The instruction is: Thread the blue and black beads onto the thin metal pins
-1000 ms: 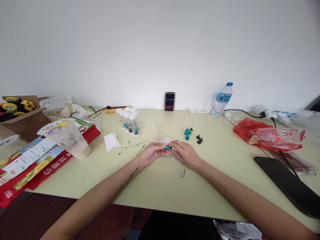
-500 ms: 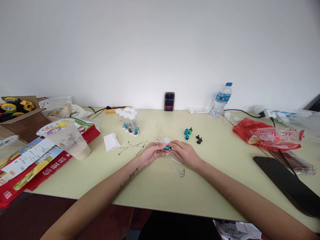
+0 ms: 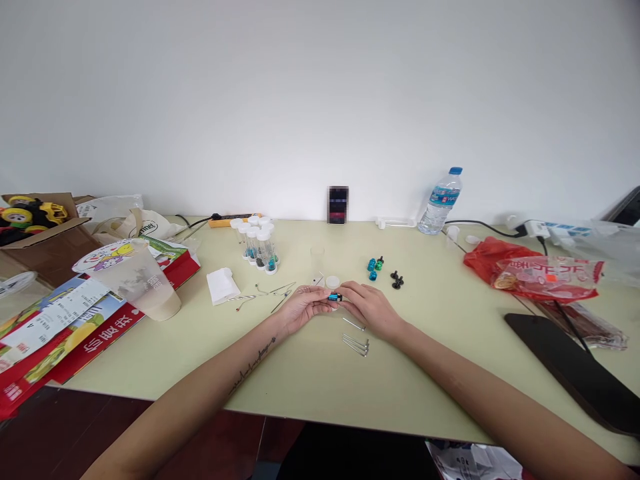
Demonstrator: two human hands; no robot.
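Between the fingertips of both hands is a small blue metallic cylinder with a dark end (image 3: 335,297). My left hand (image 3: 303,309) pinches its left side, and my right hand (image 3: 374,309) has its fingers closed on the dark right end. A round white cap (image 3: 332,283) lies just behind the fingers, and a clear tube (image 3: 317,257) stands farther back. Several silver hex keys (image 3: 356,345) lie in front of my right hand. Blue and green metallic pieces (image 3: 373,265) and black screw-like pieces (image 3: 397,280) sit to the right.
Several white-capped tubes (image 3: 260,247) stand back left, near a white paper packet (image 3: 223,287) and thin metal rods (image 3: 260,293). A drink cup (image 3: 145,287) is at left. A water bottle (image 3: 440,203), red plastic bag (image 3: 530,270) and black slab (image 3: 565,367) are at right. A phone (image 3: 338,205) leans on the wall.
Both hands keep nearly the same place and grip on the blue cylinder. The view has shifted only slightly.
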